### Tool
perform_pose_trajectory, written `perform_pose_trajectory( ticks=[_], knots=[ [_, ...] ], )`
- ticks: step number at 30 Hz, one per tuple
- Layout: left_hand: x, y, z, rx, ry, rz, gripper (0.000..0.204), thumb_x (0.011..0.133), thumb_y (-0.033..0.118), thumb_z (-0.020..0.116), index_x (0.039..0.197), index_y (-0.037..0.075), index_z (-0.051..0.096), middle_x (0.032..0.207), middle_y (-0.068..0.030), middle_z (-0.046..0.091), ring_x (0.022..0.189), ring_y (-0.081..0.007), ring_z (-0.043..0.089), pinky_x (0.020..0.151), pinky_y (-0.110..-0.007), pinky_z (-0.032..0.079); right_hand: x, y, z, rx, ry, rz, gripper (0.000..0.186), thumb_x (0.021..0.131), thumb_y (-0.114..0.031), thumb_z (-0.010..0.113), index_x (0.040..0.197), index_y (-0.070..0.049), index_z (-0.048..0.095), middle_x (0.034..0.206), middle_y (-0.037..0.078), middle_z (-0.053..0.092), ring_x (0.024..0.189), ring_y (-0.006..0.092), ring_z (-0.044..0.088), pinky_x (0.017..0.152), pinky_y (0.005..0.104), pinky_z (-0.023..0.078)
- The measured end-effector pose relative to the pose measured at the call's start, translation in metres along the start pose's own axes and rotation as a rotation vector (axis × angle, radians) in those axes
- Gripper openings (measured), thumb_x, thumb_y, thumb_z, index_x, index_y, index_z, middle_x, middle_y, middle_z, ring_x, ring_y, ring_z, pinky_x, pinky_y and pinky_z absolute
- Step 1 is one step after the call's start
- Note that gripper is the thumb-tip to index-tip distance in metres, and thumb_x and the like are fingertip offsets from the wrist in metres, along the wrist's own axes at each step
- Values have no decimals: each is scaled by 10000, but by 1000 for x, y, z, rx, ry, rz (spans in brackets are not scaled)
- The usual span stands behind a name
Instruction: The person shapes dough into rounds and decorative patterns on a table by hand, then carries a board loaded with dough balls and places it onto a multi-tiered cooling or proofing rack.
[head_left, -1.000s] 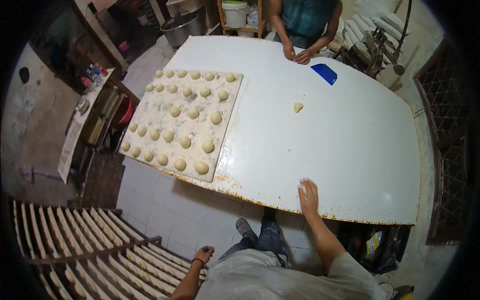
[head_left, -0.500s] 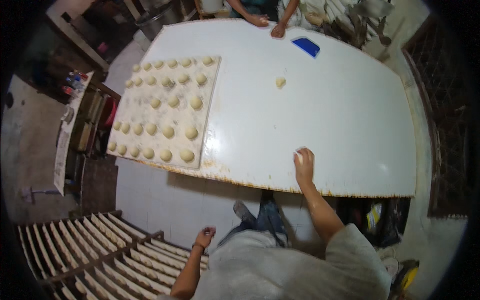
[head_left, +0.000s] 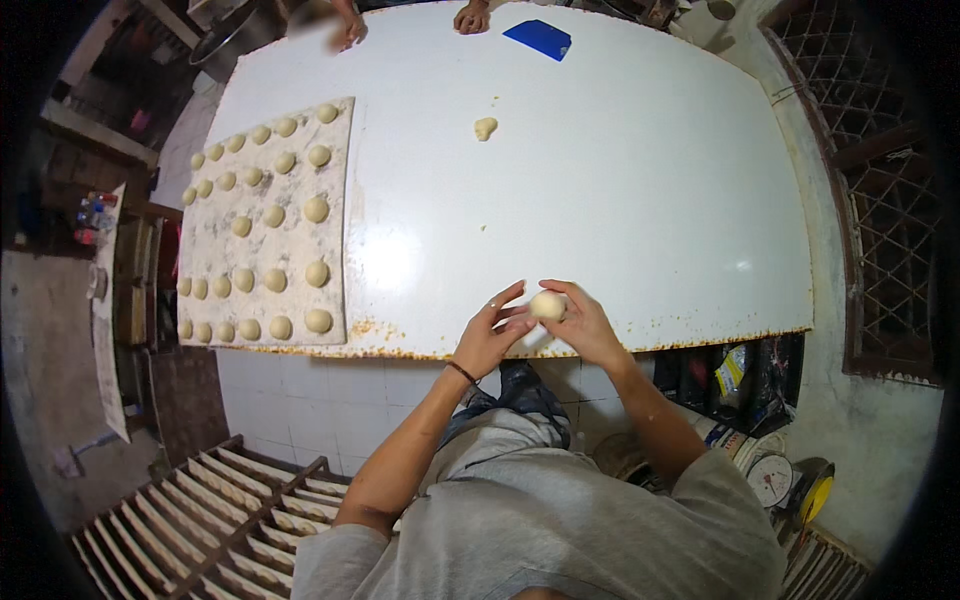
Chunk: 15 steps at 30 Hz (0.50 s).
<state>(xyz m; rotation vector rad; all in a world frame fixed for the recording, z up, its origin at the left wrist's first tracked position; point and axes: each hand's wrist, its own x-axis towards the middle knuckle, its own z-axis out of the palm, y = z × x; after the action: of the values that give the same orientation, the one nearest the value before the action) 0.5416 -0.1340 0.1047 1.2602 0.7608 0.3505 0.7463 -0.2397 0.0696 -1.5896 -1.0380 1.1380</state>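
Note:
A smooth, pale dough ball [head_left: 547, 306] is held in my right hand [head_left: 588, 328], just over the near edge of the white table [head_left: 610, 200]. Beside it, my left hand [head_left: 488, 335] has its fingers spread, the tips close to the ball; whether they touch it I cannot tell. To the left lies a floured board [head_left: 215, 245] bearing several rows of round dough balls [head_left: 316, 209]. A small, uneven dough piece [head_left: 485, 128] rests farther back on the table.
A blue dough scraper [head_left: 540, 40] lies at the far side, near another person's hand [head_left: 472, 17]. Racks with strips of dough [head_left: 215, 505] stand at the lower left. A dial scale [head_left: 770, 478] is at the lower right, and a metal grille [head_left: 890, 215] covers the right wall.
My left hand has come up from my side to the dough ball. My right hand has drawn left, the ball now showing in its fingers. The view has shifted; the other person's hands have moved apart.

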Motion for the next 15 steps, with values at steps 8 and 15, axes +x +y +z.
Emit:
perform_pose_trajectory(
  ticks=[8, 15],
  knots=[
    [68, 32, 24, -56, 54, 0, 378, 989, 210, 756, 1290, -15, 718, 1216, -123, 747, 1123, -195, 700, 985, -336, 563, 34, -33, -36, 376, 39, 55, 406, 966, -150, 794, 1319, -25, 639, 1154, 72, 724, 1047, 143, 668, 900, 304, 557],
    [120, 34, 21, -90, 48, -67, 328, 991, 206, 756, 1219, -28, 732, 1108, -90, 763, 1013, -153, 699, 908, -312, 567, 81, -15, -65, 212, 48, 125, 259, 968, -190, 787, 1145, -7, 740, 1033, 49, 751, 951, 115, 672, 850, 296, 535]
  ],
)
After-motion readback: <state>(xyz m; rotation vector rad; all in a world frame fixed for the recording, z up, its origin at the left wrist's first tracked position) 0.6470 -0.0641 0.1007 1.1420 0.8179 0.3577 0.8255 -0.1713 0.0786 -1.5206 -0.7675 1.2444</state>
